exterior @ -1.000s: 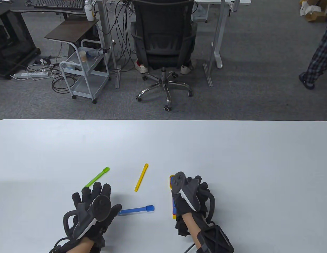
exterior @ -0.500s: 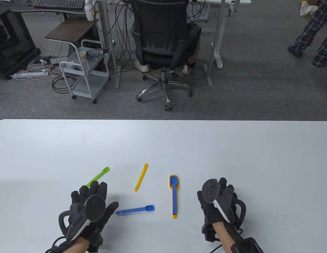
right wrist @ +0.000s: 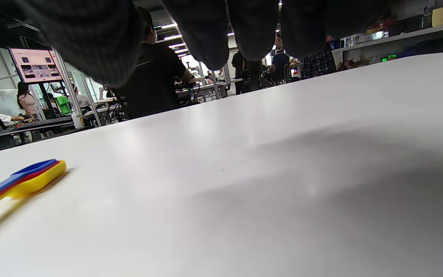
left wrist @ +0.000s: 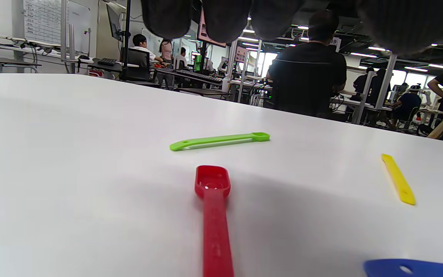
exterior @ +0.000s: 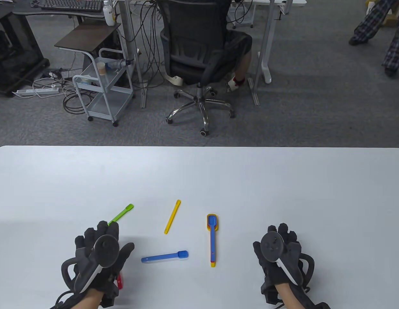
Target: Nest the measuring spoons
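Observation:
A nested stack of spoons (exterior: 212, 239), blue on red on yellow, lies on the white table (exterior: 199, 180) between my hands; it also shows in the right wrist view (right wrist: 17, 181). A loose blue spoon (exterior: 165, 256), a thin yellow spoon (exterior: 172, 220) and a green spoon (exterior: 122, 213) lie left of it. A red spoon (left wrist: 214, 215) lies flat under my left hand (exterior: 99, 248), with only its end (exterior: 120, 280) showing from above. My left hand hovers open over it. My right hand (exterior: 278, 248) is open and empty, right of the stack.
The table's far edge (exterior: 199, 147) runs across the middle of the table view. Beyond it stand an office chair (exterior: 199, 58) with a seated person, a metal cart (exterior: 103, 93) and desks. A person walks at the far right (exterior: 379, 25).
My right hand let go of the nested stack and drew back to the right. My left hand slid back and left, uncovering more of the green spoon and an end of the red spoon.

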{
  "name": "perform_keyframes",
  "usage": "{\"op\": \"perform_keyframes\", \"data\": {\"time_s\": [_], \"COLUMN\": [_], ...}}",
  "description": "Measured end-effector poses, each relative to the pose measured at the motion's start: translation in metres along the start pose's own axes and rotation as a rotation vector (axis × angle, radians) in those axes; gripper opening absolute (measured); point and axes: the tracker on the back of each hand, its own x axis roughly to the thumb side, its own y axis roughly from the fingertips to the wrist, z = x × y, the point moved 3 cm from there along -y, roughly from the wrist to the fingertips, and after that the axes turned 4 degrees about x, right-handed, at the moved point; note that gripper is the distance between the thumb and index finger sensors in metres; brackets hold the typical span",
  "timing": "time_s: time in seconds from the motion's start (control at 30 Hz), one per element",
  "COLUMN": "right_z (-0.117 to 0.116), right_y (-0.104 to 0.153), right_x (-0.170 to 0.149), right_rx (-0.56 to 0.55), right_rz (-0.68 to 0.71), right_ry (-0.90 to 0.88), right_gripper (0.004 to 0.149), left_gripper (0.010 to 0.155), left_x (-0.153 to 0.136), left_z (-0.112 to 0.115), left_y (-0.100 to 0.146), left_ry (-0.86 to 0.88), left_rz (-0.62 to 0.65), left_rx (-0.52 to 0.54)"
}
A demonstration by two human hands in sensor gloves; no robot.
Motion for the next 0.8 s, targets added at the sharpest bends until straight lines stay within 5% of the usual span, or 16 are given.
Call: {"op": "perform_keyframes", "data": {"time_s": [0.5,0.8], "right_z": [-0.003,-0.001], "right_y": [0.007,0.006], "right_x": [0.000,0.003], "right_rx": [0.007,-0.038], "right_rz": [0.033,0.039], "right_ry": [-0.001,0.065], "right_gripper": [0.073,0.072], "left_gripper": [0.082,0.081], "left_x": [-0.002,0.017], "left_z": [-0.002,0.008], "left_y": [-0.010,-0.003], "left_ry": [-0.036,-0.222], "left_rz": [-0.083,-0.062], "left_rx": [-0.027,-0.024]}}
